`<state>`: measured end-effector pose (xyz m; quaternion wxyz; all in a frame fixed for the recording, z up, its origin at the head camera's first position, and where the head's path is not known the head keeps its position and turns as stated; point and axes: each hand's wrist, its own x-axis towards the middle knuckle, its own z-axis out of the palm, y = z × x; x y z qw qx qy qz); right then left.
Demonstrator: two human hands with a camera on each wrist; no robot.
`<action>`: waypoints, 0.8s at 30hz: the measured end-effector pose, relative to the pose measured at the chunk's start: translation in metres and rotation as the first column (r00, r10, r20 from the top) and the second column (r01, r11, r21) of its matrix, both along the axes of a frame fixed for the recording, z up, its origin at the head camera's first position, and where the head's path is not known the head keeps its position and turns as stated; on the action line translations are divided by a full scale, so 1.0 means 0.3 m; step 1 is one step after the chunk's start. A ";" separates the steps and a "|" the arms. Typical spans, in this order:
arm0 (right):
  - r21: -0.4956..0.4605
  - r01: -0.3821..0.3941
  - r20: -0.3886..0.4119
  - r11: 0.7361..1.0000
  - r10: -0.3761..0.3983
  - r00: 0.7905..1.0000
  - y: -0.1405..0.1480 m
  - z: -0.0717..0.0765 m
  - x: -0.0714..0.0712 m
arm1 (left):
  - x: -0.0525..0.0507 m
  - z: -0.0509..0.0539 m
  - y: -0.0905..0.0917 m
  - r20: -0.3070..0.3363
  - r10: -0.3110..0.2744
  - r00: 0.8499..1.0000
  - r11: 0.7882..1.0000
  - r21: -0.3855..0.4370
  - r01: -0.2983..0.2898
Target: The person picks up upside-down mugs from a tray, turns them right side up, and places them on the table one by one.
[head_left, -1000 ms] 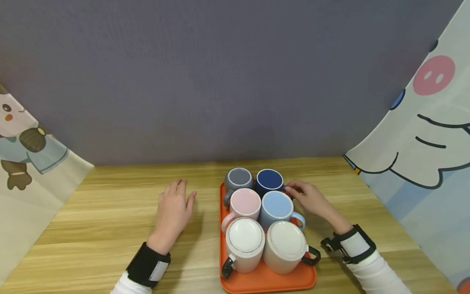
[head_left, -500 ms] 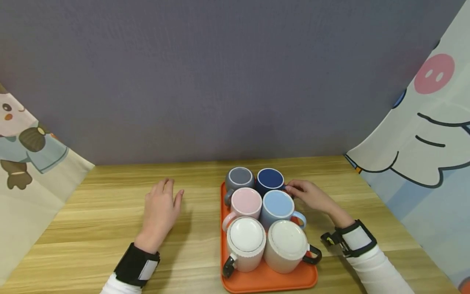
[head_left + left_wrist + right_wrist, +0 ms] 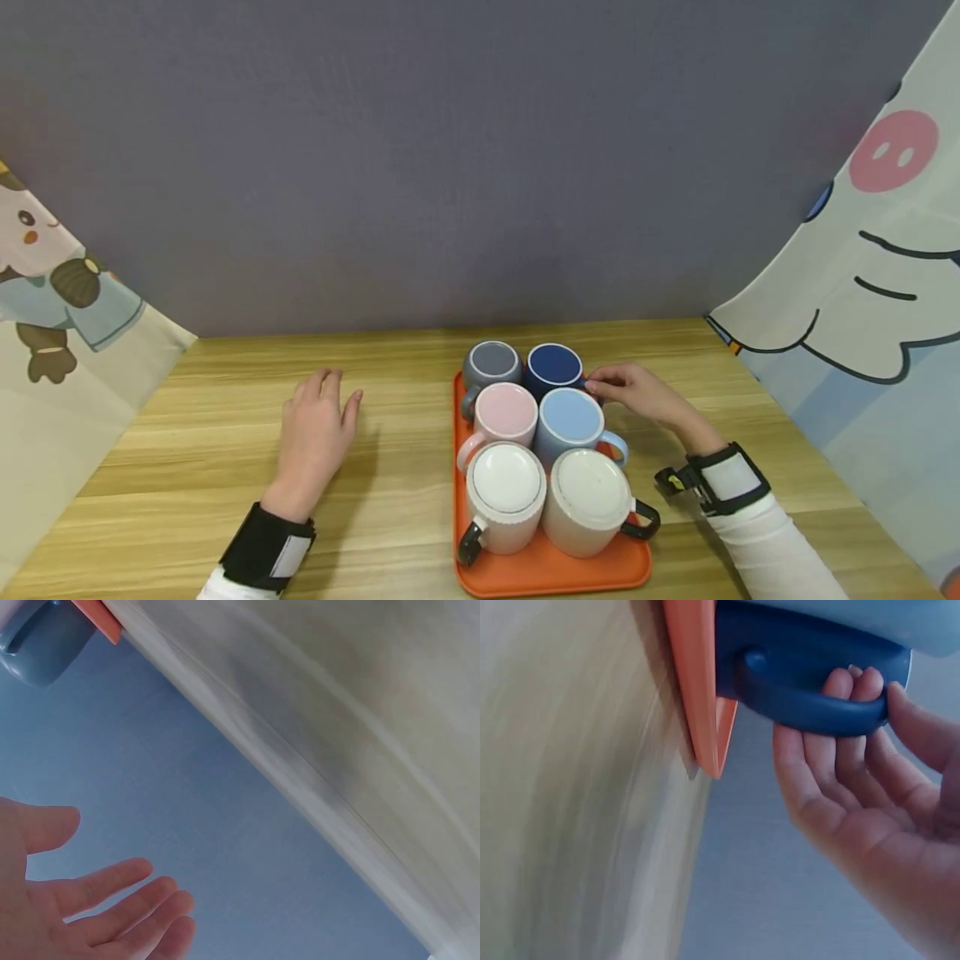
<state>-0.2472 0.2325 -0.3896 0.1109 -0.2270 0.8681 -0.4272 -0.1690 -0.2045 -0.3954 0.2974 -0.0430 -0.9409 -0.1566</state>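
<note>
Upside-down mugs stand in three rows of two on an orange tray (image 3: 551,575). The dark blue mug (image 3: 553,364) is at the back right, beside a grey mug (image 3: 492,362). My right hand (image 3: 637,393) holds its handle; in the right wrist view the fingers pass through the blue handle (image 3: 810,709) and the thumb lies on its end. In front are a pink mug (image 3: 506,412), a light blue mug (image 3: 572,417) and two whitish mugs with black handles. My left hand (image 3: 313,437) is left of the tray, fingers apart, holding nothing.
The tray lies on a wooden table (image 3: 187,475). A grey wall (image 3: 450,167) rises behind the table's back edge. Printed cloths hang at the left (image 3: 67,367) and right (image 3: 862,367) sides.
My left hand has moved left, farther from the tray. My right hand stays at the dark blue mug's handle, and the mugs keep their places on the tray.
</note>
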 end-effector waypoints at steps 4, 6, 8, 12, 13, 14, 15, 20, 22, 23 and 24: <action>-0.002 0.031 0.005 1.000 -0.031 0.999 -0.003 0.002 0.007 | 0.000 -0.001 0.002 0.001 -0.006 1.000 1.000 -0.002 0.006; -0.003 0.052 -0.010 0.999 -0.052 0.999 -0.007 0.003 0.011 | -0.003 0.001 0.004 -0.003 -0.010 1.000 1.000 -0.003 0.010; -0.011 0.069 -0.033 0.998 -0.069 0.997 -0.011 -0.002 0.017 | -0.006 -0.001 0.008 -0.004 -0.012 1.000 1.000 0.003 0.012; -0.033 0.098 -0.078 0.995 -0.100 0.992 -0.023 -0.007 0.022 | -0.012 0.003 0.014 -0.006 -0.011 1.000 1.000 0.008 0.011; -0.033 0.110 -0.082 0.993 -0.112 0.990 -0.025 -0.007 0.022 | -0.013 0.004 0.015 -0.007 -0.010 1.000 1.000 0.009 0.010; -0.032 0.122 -0.084 0.992 -0.124 0.989 -0.027 -0.007 0.023 | -0.015 0.005 0.017 -0.008 -0.010 1.000 1.000 0.010 0.010; -0.034 0.135 -0.079 0.990 -0.137 0.987 -0.029 -0.005 0.024 | -0.017 0.007 0.020 -0.011 -0.011 1.000 1.000 0.010 0.011; -0.067 0.192 -0.025 0.979 -0.194 0.981 -0.033 0.008 0.027 | -0.030 0.021 0.037 -0.023 -0.017 1.000 1.000 0.018 0.017; -0.120 0.201 0.020 0.972 -0.200 0.980 -0.033 0.010 0.029 | -0.034 0.026 0.046 -0.017 -0.019 1.000 1.000 0.021 0.020; -0.150 0.207 0.043 0.967 -0.202 0.978 -0.033 0.011 0.029 | -0.035 0.027 0.051 -0.012 -0.020 1.000 1.000 0.022 0.020; -0.189 0.220 0.076 0.957 -0.210 0.975 -0.034 0.013 0.030 | -0.036 0.028 0.056 -0.009 -0.021 1.000 1.000 0.022 0.021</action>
